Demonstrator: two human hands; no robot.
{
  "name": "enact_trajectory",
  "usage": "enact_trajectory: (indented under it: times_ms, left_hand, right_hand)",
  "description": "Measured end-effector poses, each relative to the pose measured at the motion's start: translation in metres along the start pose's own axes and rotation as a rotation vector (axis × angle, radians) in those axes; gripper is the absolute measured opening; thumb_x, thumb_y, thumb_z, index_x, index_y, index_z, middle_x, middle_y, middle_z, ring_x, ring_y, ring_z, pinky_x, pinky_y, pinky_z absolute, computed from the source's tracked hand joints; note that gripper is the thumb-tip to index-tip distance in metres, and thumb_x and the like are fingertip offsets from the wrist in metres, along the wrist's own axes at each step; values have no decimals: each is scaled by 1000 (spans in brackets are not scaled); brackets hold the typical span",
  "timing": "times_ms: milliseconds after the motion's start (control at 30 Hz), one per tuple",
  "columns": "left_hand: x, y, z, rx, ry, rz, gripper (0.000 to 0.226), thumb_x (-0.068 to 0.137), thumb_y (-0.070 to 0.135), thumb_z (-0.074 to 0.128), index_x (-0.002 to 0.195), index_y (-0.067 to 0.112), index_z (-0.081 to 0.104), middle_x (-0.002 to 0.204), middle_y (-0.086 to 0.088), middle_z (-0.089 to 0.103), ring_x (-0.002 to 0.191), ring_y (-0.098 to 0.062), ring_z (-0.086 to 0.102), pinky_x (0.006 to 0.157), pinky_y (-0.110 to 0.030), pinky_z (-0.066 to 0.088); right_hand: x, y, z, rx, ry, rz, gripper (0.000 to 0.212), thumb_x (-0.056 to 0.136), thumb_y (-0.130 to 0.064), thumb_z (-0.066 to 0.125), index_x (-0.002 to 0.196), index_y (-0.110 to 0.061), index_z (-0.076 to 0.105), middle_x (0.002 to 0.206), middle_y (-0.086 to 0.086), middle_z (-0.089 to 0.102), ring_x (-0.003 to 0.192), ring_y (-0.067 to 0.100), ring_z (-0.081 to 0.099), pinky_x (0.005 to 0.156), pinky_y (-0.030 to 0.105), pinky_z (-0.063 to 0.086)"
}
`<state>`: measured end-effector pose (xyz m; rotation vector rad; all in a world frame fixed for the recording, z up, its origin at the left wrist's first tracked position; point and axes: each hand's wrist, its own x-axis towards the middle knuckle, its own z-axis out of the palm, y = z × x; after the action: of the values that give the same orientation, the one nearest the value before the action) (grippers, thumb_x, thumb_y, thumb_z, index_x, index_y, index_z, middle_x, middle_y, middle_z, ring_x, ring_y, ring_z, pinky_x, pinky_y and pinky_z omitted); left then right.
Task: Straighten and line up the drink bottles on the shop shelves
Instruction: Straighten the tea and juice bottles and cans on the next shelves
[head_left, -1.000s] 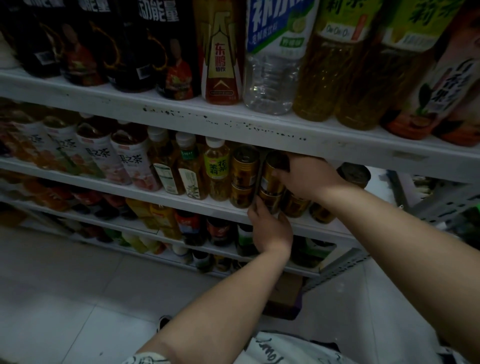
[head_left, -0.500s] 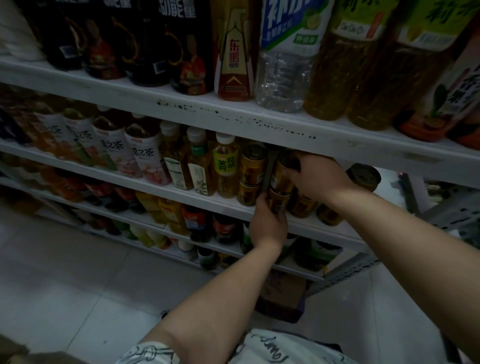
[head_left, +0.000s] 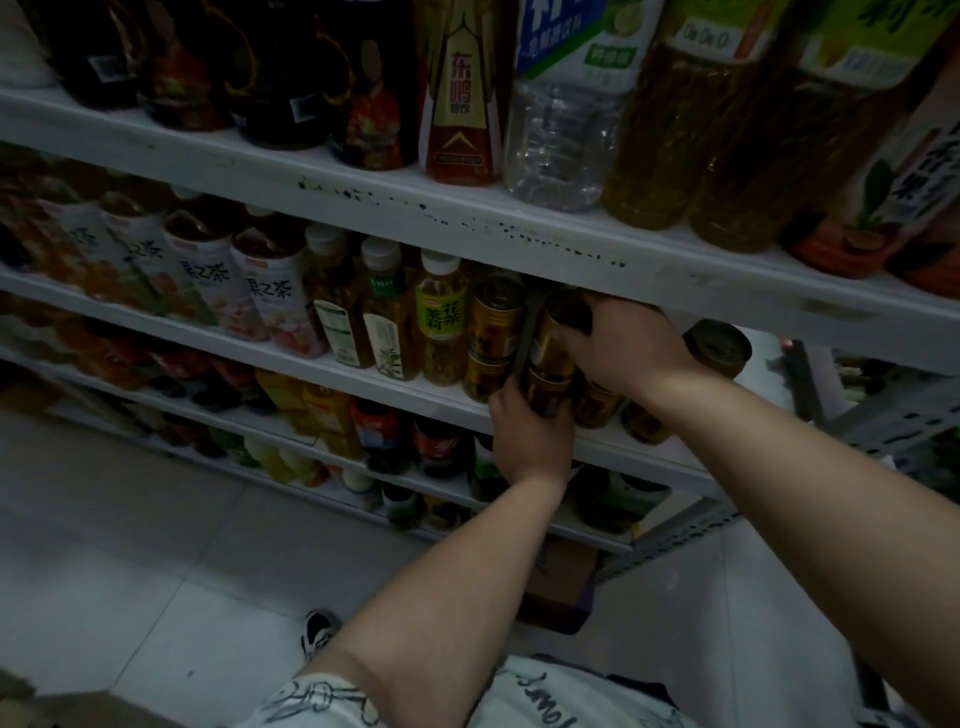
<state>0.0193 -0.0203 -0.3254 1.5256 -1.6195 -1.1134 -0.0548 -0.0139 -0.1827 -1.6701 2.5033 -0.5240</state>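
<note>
Two hands work one stack of gold cans (head_left: 546, 366) on the second shelf (head_left: 623, 449), just beside the tea bottles (head_left: 439, 322). The right hand (head_left: 623, 348) grips the upper can (head_left: 550, 338), and the left hand (head_left: 527, 441) wraps the lower can (head_left: 543, 396). Shifted unevenly, the upper one could slide off and tumble over the shelf edge.

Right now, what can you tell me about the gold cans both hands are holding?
The gold cans are two shiny, metal-looking tins stacked one on the other, standing near the front of the second shelf. The right hand wraps the upper one; the left hand grips the lower from the front. Another gold stack stands to their left. Labels are too dark to read.
</note>
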Motion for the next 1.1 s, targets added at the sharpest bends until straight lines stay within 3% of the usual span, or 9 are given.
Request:
enact_trajectory:
  times_ms: [200,367,533,633,767,833,933,1000,1100]
  left_hand:
    - [6,-11,-1,-9,-127,84,61,89,35,58,144,26,34,144,4,43,122,-20,50,94,-34,46]
    - [7,-9,-1,15,-20,-12,53,87,38,62,135,27,44,132,4,54,112,-20,57,85,-32,46]
    - [-1,0,5,54,-1,29,54,88,36,59,137,24,41,134,3,42,107,-22,56,76,-33,44]
    - [5,-4,0,99,-17,93,57,89,35,59,140,22,39,139,2,38,107,-23,56,71,-30,42]
    - [9,-10,-4,105,-134,146,62,92,35,55,148,24,29,150,2,36,119,-25,52,86,-37,48]
    - [9,-10,-4,122,-148,147,64,94,33,54,149,24,25,151,1,35,123,-25,49,91,-37,46]
    - [12,-6,-7,112,-118,144,59,92,30,58,146,21,35,147,-2,40,124,-25,48,94,-38,45]
    - [12,-2,-8,111,-96,113,56,89,31,61,141,20,42,140,-1,43,117,-25,52,89,-39,48]
    - [7,5,-8,133,-62,60,55,88,34,62,137,20,42,134,0,42,103,-26,57,75,-39,48]
  right_hand:
    - [1,3,4,14,-83,-49,37,90,-18,49,128,-19,52,111,8,64,93,23,61,76,23,40]
    - [1,6,5,-6,8,-40,40,91,-30,57,129,-19,51,124,8,58,111,27,55,84,26,37]
    - [2,0,5,-3,20,37,32,90,-39,56,113,-17,58,105,7,63,97,26,59,73,25,40]
    - [4,1,-1,102,-76,104,12,90,-28,47,93,-21,56,83,3,64,75,18,65,56,25,48]
    - [5,3,-5,261,-185,161,41,94,-16,42,132,-29,45,73,1,66,48,0,62,39,17,47]
    - [5,3,-4,274,-163,177,41,97,-19,44,137,-28,42,72,0,64,43,-2,59,35,14,42]
    - [4,3,-2,246,-137,182,27,97,-28,49,123,-26,48,69,1,63,38,-3,55,32,13,37]
    - [4,2,-4,218,-126,202,17,94,-37,52,106,-24,52,68,1,65,42,3,58,34,15,41]
    - [3,2,-5,172,-125,240,27,91,-46,54,91,-20,57,66,2,67,55,15,64,49,24,52]
